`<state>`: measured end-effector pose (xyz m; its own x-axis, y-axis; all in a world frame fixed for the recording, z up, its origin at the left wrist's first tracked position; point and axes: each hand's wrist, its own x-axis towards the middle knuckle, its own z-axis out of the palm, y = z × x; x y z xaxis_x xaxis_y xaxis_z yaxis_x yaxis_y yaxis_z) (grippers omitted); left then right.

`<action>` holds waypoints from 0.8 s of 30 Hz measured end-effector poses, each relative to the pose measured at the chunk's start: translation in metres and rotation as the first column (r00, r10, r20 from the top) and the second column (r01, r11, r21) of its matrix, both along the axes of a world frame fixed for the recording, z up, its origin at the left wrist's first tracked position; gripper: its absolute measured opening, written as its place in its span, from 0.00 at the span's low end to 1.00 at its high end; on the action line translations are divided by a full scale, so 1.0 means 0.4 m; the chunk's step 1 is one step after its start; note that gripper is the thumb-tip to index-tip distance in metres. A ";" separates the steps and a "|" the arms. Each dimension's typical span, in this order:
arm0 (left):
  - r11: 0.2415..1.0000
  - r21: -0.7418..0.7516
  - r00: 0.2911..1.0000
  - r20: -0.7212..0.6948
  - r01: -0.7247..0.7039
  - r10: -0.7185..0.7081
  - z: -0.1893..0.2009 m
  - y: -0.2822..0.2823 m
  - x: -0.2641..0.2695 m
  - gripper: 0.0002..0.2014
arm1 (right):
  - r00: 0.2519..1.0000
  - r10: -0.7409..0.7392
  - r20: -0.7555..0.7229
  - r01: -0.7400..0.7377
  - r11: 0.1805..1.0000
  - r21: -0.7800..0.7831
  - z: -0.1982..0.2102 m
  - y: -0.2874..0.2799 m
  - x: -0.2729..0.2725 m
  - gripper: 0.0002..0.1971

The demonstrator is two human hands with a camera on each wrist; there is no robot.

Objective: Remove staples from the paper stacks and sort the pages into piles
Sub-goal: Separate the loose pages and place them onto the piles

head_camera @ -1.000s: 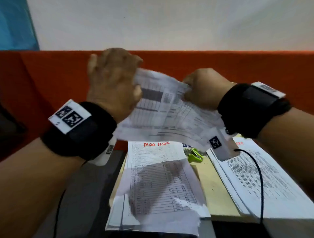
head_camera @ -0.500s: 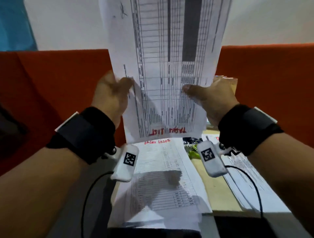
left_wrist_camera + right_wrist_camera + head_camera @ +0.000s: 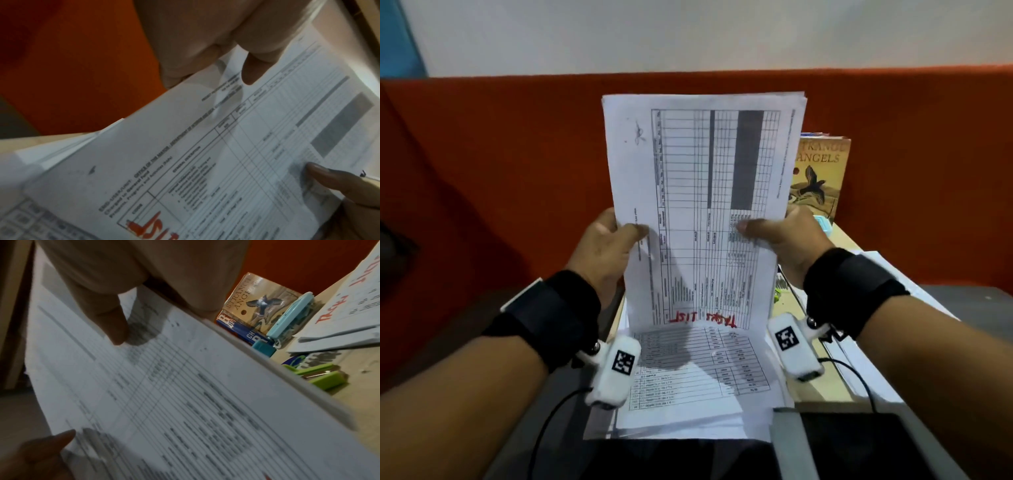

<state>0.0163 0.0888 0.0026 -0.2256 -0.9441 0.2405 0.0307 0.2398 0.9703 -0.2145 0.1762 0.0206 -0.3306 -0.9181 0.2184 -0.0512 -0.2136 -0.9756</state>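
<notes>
1. I've got the paper stack point(image 3: 702, 212) up in front of me, standing upright with its long axis running near-to-far, bottom edge down by the pile on the table point(image 3: 839, 402).
2. The print is upside down to me: the red handwritten title sits at the low near end, so the head of the page points down toward me and the foot points up and away.
3. My left hand point(image 3: 606, 253) pinches the stack's left edge, thumb flat on the front sheet, fingers curled out of sight behind.
4. The left wrist view shows that thumb point(image 3: 257, 65) pressing the printed face, with the other thumb coming in from the lower right.
5. My right hand point(image 3: 787, 240) pinches the right edge the same way, thumb on the front over the table rows, fingers behind.
6. From the right wrist, the stack's edge point(image 3: 267, 369) shows several sheets lying together.
7. Under the held stack lies a pile of loose pages point(image 3: 688, 377) flat on the table, long axis also near-to-far, its print upright to me.
8. Right of it is another paper pile point(image 3: 866, 363), partly under my right wrist.
9. Far right, a book point(image 3: 820, 178) with a bird on the cover stands against the orange backing point(image 3: 517, 178).
10. Beside the book sits a light-blue stapler point(image 3: 290, 316), and nearer, a green staple remover point(image 3: 320, 374), both resting on the table, untouched.
</notes>
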 end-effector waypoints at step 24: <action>0.864 0.482 0.935 -0.352 0.147 0.037 -0.028 -0.007 0.031 0.04 | 0.986 -0.040 0.160 0.058 0.993 -0.107 0.066 -0.007 -0.019 0.11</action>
<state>0.0287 0.0858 -0.0086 -0.2725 -0.9448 -0.1821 0.3766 -0.2789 0.8834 -0.2220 0.1735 0.0470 -0.4129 -0.8731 0.2593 0.0879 -0.3216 -0.9428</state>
